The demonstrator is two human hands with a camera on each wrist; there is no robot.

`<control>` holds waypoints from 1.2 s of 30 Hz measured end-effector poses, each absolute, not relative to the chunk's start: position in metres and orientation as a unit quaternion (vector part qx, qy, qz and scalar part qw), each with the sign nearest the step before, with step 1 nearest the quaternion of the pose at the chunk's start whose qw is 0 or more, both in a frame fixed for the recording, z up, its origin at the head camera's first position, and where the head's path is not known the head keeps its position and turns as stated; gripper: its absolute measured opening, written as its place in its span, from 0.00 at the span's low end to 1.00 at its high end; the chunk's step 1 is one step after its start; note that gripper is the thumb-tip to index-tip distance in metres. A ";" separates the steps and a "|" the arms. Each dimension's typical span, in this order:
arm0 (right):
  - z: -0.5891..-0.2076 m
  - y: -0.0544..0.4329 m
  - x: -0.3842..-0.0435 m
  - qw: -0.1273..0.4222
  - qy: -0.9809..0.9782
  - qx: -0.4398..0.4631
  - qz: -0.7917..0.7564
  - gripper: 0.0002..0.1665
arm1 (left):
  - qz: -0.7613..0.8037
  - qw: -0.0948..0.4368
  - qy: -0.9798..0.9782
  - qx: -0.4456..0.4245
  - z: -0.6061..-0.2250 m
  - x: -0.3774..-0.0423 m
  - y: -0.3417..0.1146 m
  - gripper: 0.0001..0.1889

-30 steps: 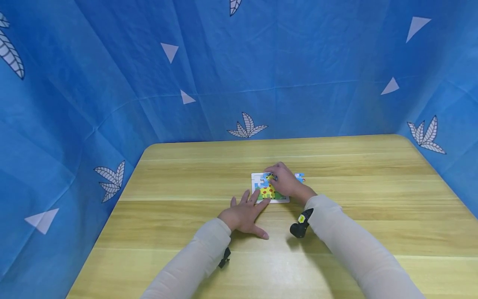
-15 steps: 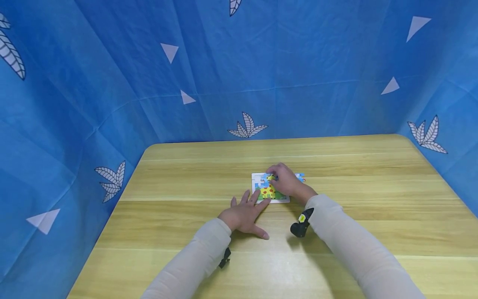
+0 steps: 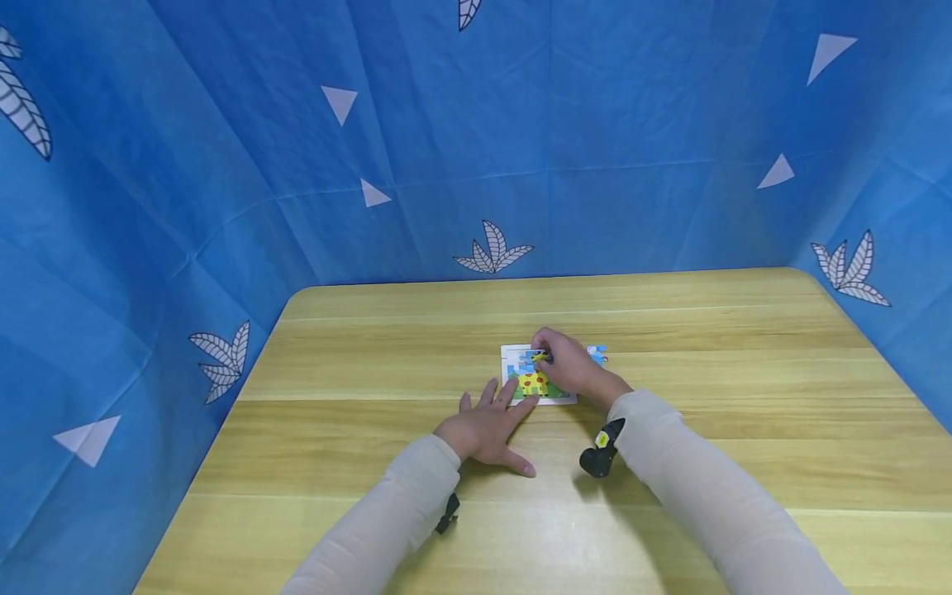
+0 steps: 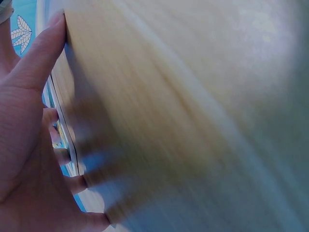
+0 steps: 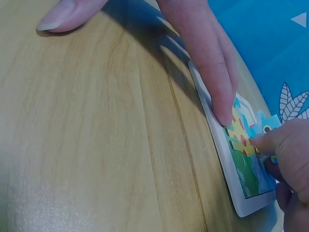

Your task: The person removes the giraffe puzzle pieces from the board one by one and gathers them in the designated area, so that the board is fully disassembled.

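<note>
A small jigsaw puzzle in a white tray (image 3: 506,360) lies mid-table, showing a yellow giraffe with red spots. My left hand (image 3: 487,428) is spread flat, with fingertips resting on the tray's lower left edge. In the right wrist view, a left finger (image 5: 219,94) presses the picture's border. My right hand (image 3: 571,366) pinches a puzzle piece (image 5: 268,123) with the giraffe's head, tilted up from the tray. The hand hides the tray's upper right part. In the left wrist view, the left hand (image 4: 24,140) shows its thumb extended.
Beside the tray's right side lie blue puzzle pieces (image 3: 597,353), partly behind my right hand. The wooden table (image 3: 372,347) reaches back to a blue patterned curtain (image 3: 416,149). A black wrist camera (image 3: 598,454) hangs under the right sleeve.
The giraffe-head piece has tilted up out of the picture in my right hand's grip, baring more white at the tray's top. My left hand has stayed in place.
</note>
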State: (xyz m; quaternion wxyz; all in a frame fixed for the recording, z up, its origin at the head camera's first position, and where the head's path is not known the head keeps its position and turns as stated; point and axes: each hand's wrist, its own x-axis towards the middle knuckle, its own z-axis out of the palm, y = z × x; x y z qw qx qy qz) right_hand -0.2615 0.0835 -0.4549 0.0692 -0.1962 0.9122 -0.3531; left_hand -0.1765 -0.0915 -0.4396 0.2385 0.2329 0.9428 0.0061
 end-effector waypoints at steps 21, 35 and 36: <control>-0.456 0.081 -0.264 0.023 0.935 -0.167 -0.313 0.11 | 0.006 0.239 0.942 0.234 -0.439 -0.177 -0.092 0.55; -0.454 0.080 -0.266 0.044 0.938 -0.123 -0.322 0.13 | 0.004 0.238 0.942 0.235 -0.437 -0.175 -0.092 0.55; -0.453 0.079 -0.266 0.045 0.937 -0.119 -0.324 0.13 | 0.005 0.238 0.942 0.235 -0.437 -0.175 -0.092 0.55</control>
